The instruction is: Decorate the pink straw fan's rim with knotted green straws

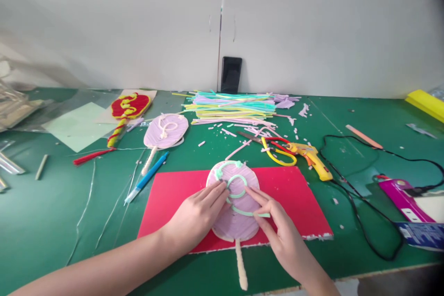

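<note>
A lilac round fan (243, 226) with a cream stick handle (241, 266) lies in front of me. It is covered with strips like fuzzy pipe cleaners. A mint-green pipe cleaner (241, 212) curls in a loop across its middle, and another green curl (229, 165) sits at its top edge. My left hand (199, 210) rests on the fan's left side, fingers together and closed at the loop's left end; its thumb is hidden. On the right side, my right hand (279, 226) pinches the strip's free end between thumb and fingers, while its index finger touches the loop.
Red board (176, 194) lies under the fan. Behind are a second lilac fan (166, 130), a red-and-yellow fan (130, 106), a blue pen (149, 175) and a pipe-cleaner pile (236, 104). Scissors (280, 152), a yellow glue gun (314, 159) and its black cord lie right.
</note>
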A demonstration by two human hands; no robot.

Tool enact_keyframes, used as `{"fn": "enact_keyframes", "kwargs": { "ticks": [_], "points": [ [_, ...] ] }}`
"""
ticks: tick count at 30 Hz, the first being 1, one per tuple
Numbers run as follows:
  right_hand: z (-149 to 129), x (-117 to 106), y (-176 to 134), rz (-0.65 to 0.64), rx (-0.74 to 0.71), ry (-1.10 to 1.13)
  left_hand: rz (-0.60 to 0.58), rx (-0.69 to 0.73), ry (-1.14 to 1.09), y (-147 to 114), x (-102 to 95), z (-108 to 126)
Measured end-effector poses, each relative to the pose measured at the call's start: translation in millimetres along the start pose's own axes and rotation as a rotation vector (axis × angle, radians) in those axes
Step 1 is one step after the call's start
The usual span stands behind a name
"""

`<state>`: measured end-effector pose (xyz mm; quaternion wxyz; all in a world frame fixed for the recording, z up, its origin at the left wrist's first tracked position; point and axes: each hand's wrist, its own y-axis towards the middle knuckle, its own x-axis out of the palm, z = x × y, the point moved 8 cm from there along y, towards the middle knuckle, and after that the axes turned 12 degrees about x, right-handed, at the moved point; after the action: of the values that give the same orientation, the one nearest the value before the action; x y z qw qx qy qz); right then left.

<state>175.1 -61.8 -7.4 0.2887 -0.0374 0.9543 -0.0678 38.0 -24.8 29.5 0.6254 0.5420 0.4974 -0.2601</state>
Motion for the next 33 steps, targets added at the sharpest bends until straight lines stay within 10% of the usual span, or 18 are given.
{"fn": "enact_keyframes", "kwargs": {
  "ticks": [19, 27, 33],
  "points": [
    [0, -16, 3, 0.123, 0.022, 0.093, -0.009, -0.172, 0.105, -3, -16.6, 14],
    [-37, -84, 28, 0.384, -0.098, 0.474, -0.027, -0.456, -0.902, 24, -12.6, 30],
    [-89, -86, 55, 0.295, -0.387, 0.434, 0.463, -0.739, -1.568, 56, -0.6, -10]
  ]
}}
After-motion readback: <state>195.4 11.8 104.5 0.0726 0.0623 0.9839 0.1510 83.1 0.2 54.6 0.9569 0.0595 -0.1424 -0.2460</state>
